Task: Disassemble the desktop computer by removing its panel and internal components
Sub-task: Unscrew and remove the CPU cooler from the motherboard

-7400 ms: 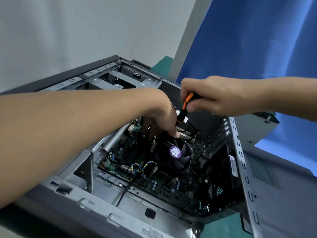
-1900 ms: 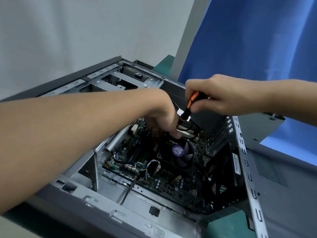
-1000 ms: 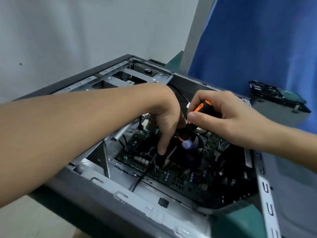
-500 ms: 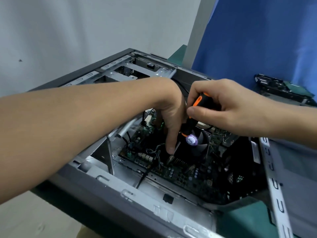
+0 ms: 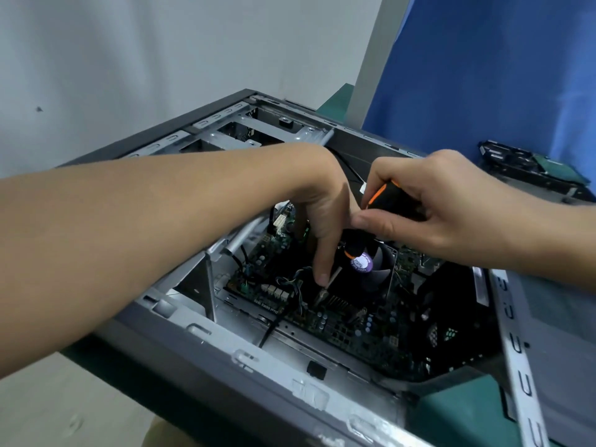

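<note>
Left of my fingers, the bare drive cage (image 5: 232, 137) marks the far end of the desktop computer case (image 5: 245, 359), which lies on its side under both hands, open face up, on a green mat (image 5: 458, 411). Its motherboard (image 5: 348, 327) sits below my fingertips.

My left hand (image 5: 319, 195) reaches down into the case with the index finger (image 5: 322, 262) straight. Its tip rests against the shaft of the screwdriver (image 5: 387, 201), gripping nothing, and the other fingers are hidden behind the hand. A bundle of thin wires (image 5: 290, 282) lies just left of that fingertip.

The blade meets the board at the near-left corner of the CPU cooler fan (image 5: 379, 275), so I judge I am working a cooler screw, though the screw itself is too small to make out. To do it well I should hold the shaft square over the screw and press down before turning. The left fingertip should only guide, because a slip would put the blade into the wires or the board.

My right hand (image 5: 429, 204) is wrapped round the black-and-orange handle, thumb and fingers curled tight on it, ready to twist.

A purple sticker (image 5: 362, 262) on the fan hub, just under my right thumb, carries print too small to read. White lettering on the board edge, left of my index finger, seems to say "Dual DDR3 1600", upside down to me.

Beyond my right wrist lies a dark removed part (image 5: 529, 166), which I cannot name.
</note>
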